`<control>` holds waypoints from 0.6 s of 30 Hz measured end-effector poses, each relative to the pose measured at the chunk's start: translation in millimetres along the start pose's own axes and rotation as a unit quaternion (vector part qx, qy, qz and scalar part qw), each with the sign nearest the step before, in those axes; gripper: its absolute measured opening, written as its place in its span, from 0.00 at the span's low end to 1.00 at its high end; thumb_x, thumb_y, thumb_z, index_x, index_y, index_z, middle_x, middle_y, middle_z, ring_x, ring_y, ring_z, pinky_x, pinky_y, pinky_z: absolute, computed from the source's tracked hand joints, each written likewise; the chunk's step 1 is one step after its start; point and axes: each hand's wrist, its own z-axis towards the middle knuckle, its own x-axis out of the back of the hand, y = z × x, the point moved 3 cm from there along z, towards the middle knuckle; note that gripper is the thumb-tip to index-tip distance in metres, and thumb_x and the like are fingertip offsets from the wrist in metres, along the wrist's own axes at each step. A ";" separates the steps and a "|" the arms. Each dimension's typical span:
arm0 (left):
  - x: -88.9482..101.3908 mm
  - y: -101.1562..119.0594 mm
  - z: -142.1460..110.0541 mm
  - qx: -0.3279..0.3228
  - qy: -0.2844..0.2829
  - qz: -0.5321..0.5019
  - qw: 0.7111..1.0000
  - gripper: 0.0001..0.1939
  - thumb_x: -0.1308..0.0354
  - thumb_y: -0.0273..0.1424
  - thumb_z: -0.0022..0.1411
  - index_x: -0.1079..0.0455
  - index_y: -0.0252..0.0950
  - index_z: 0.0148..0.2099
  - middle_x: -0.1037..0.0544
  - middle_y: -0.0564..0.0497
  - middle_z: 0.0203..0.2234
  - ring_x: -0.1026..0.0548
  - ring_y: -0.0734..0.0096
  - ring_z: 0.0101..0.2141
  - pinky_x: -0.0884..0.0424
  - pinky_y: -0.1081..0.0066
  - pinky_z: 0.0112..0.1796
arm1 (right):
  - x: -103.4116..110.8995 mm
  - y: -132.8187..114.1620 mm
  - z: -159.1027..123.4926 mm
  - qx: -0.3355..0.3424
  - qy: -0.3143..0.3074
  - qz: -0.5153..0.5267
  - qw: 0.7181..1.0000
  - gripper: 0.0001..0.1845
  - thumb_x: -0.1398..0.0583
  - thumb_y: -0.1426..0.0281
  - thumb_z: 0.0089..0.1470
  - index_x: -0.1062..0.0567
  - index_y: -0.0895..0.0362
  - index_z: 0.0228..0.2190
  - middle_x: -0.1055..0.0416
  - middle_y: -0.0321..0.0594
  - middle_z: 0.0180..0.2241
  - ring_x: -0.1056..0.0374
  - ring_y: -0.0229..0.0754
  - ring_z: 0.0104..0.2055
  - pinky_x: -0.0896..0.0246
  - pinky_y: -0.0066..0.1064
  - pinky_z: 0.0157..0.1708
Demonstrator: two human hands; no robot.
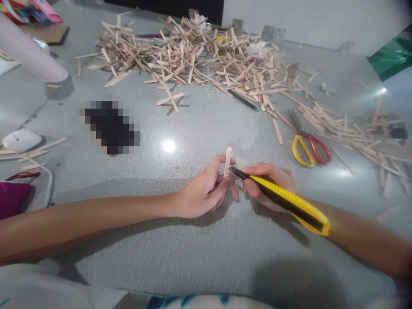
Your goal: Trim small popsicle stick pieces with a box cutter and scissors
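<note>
My left hand [202, 191] pinches a pale wooden craft stick [228, 158] and holds it upright over the grey table [193, 249]. A yellow and black utility knife [289, 201] lies in my right hand [270, 182], gripped along its body. The knife's dark tip touches the stick's lower part, just right of my left fingers. Both hands meet near the middle of the table.
A big heap of wooden sticks [199, 56] spreads across the far side, and more sticks [354, 128] trail to the right. Scissors with yellow and red handles [309, 148] lie right of my hands. A black pencil [243, 99], a blurred dark object [109, 126] and a white mouse [21, 139] lie around.
</note>
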 end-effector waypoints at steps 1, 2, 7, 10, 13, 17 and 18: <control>0.1 -0.2 0.2 0.000 0.001 0.001 1.000 0.13 0.51 0.41 0.84 0.47 0.42 0.61 0.18 0.53 0.34 0.34 0.80 0.16 0.35 0.77 0.20 | 0.1 0.0 0.1 0.001 0.001 0.001 1.000 0.11 0.35 0.74 0.68 0.23 0.47 0.48 0.19 0.34 0.29 0.22 0.42 0.26 0.23 0.36 0.26; 0.4 -0.4 0.4 0.001 0.001 0.002 1.000 0.13 0.51 0.41 0.84 0.47 0.42 0.61 0.18 0.53 0.33 0.34 0.80 0.16 0.35 0.77 0.20 | 0.2 0.1 0.0 0.001 0.001 0.001 1.000 0.11 0.35 0.74 0.68 0.23 0.47 0.49 0.19 0.34 0.30 0.22 0.42 0.26 0.23 0.36 0.26; 2.2 -0.9 0.3 -0.001 -0.010 -0.002 1.000 0.11 0.53 0.39 0.85 0.48 0.43 0.61 0.17 0.52 0.35 0.34 0.80 0.17 0.34 0.76 0.22 | -0.8 1.2 -0.2 -0.009 0.002 0.003 1.000 0.10 0.34 0.73 0.68 0.22 0.46 0.48 0.16 0.36 0.35 0.22 0.42 0.26 0.22 0.37 0.27; 2.0 -0.8 -0.7 -0.019 -0.025 0.014 0.999 0.11 0.54 0.36 0.85 0.49 0.43 0.63 0.18 0.52 0.36 0.34 0.79 0.18 0.33 0.75 0.24 | -0.8 0.2 0.7 -0.014 0.007 0.003 1.000 0.09 0.35 0.73 0.69 0.22 0.47 0.46 0.17 0.36 0.34 0.23 0.42 0.26 0.24 0.38 0.27; 1.1 -1.6 -1.7 -0.051 -0.020 0.060 0.997 0.12 0.55 0.32 0.84 0.51 0.42 0.64 0.22 0.54 0.34 0.33 0.78 0.20 0.33 0.74 0.25 | -0.6 -1.3 2.5 -0.033 0.000 0.013 0.999 0.07 0.36 0.73 0.68 0.22 0.47 0.44 0.19 0.33 0.29 0.24 0.41 0.24 0.28 0.37 0.25; -0.9 -3.5 -2.5 -0.088 -0.010 0.107 0.990 0.13 0.56 0.31 0.84 0.52 0.41 0.65 0.27 0.58 0.29 0.30 0.75 0.23 0.32 0.73 0.28 | 0.5 -1.7 4.6 -0.070 -0.007 0.023 0.997 0.05 0.36 0.71 0.69 0.22 0.47 0.43 0.22 0.31 0.25 0.26 0.41 0.22 0.32 0.37 0.23; -1.4 -3.9 -2.5 -0.093 -0.010 0.112 0.989 0.13 0.56 0.31 0.84 0.52 0.40 0.65 0.28 0.58 0.29 0.30 0.74 0.24 0.31 0.73 0.29 | 0.7 -1.4 5.0 -0.075 -0.009 0.024 0.997 0.04 0.36 0.70 0.69 0.22 0.47 0.42 0.22 0.31 0.25 0.27 0.41 0.22 0.33 0.37 0.23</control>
